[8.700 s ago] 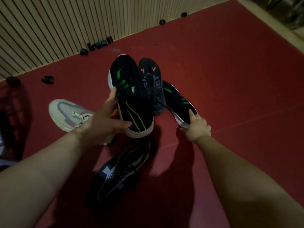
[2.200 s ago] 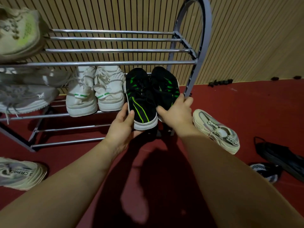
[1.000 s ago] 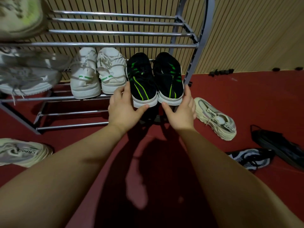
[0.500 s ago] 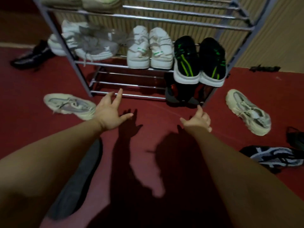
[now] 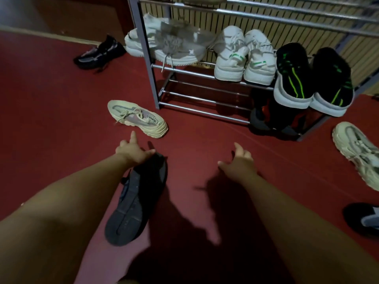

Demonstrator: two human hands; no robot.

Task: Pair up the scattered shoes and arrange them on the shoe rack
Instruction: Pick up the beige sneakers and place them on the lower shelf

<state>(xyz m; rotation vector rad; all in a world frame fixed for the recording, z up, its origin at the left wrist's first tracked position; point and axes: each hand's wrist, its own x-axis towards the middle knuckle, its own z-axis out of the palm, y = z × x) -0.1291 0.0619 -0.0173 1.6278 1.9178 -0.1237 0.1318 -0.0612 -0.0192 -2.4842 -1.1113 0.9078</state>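
The metal shoe rack (image 5: 143, 48) stands ahead. On the right of its middle shelf sits the black pair with green stripes (image 5: 293, 78), heels toward me, beside a white pair (image 5: 244, 56). A dark grey shoe (image 5: 135, 201) lies on the red floor under my left forearm. My left hand (image 5: 133, 152) hovers at its far end with finger and thumb spread; I cannot tell if it touches the shoe. My right hand (image 5: 240, 162) is spread over bare floor and holds nothing. A beige shoe (image 5: 137, 118) lies just beyond my left hand.
Pale grey sneakers (image 5: 174, 44) fill the left of the middle shelf, and dark shoes (image 5: 272, 117) sit on the bottom shelf. Loose on the floor are a second beige shoe (image 5: 356, 152) at right, a dark shoe (image 5: 363, 220) at the lower right, and a black shoe (image 5: 98, 52) at the far left.
Both hands set the black-and-green pair on the shelf, let go and drew back. The view swung down and left, and my left hand dropped to the dark grey shoe's far end.
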